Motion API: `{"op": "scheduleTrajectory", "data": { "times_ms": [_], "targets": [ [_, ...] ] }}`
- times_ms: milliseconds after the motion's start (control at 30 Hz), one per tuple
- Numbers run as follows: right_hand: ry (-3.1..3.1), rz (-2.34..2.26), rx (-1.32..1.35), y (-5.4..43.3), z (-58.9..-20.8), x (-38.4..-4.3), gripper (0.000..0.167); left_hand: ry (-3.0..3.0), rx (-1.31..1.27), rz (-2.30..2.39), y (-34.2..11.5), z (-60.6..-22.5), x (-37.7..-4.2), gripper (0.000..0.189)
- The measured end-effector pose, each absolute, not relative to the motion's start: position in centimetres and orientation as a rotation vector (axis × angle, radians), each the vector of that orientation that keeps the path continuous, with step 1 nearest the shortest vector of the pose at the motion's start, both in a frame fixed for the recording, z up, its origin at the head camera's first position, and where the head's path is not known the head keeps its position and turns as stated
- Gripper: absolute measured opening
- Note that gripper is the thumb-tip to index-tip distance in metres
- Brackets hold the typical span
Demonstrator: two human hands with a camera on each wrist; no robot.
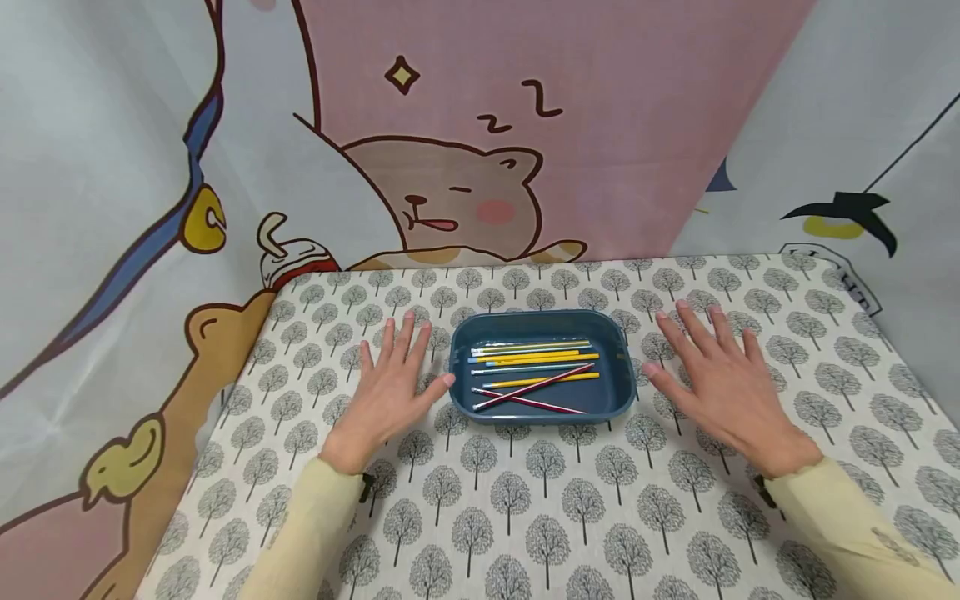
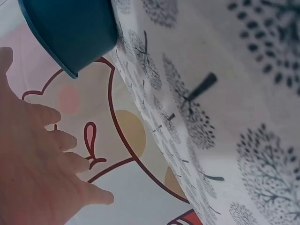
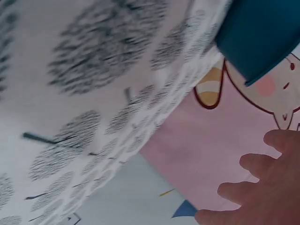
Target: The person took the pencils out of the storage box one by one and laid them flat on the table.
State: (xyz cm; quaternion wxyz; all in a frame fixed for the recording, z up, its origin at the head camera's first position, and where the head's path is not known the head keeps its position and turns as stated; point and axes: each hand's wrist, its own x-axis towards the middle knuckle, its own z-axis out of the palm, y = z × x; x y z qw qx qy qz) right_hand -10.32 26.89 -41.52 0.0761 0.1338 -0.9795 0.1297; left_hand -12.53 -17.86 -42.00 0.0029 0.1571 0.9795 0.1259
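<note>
A dark blue rectangular tub (image 1: 542, 419) with rounded corners sits on the table between both hands. Inside it lie several pencils, among them yellow pencils (image 1: 547, 357) and dark red pencils (image 1: 534, 387), two of the red ones crossed. To the tub's left is my left hand (image 1: 388, 390), palm down, fingers spread, holding nothing; its thumb reaches near the tub's rim. On the other side my right hand (image 1: 716, 387) is likewise spread and holds nothing. Each wrist view shows the tub's outer wall (image 2: 75, 28) beyond the fingers; the pencils are hidden there.
The table bears a white cloth (image 1: 480, 500) printed with grey trees. Behind it hangs a cartoon curtain (image 1: 630, 125) with a sleeping bear, and more printed fabric (image 1: 90, 275) closes off the left side.
</note>
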Motion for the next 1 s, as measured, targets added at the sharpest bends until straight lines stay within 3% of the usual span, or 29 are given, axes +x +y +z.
{"op": "scheduleTrajectory", "data": {
  "times_ms": [533,1000],
  "targets": [
    [-2.89,0.455,0.604,22.0,-39.7,-10.5,0.078,3.035,0.621,0.401,-17.0,-42.0,-12.8,0.093],
    [-2.889,0.477,0.806,16.5,-41.3,-11.5,0.075,2.97,0.679,0.383,-16.4,-42.2,-12.5,0.095]
  ]
}}
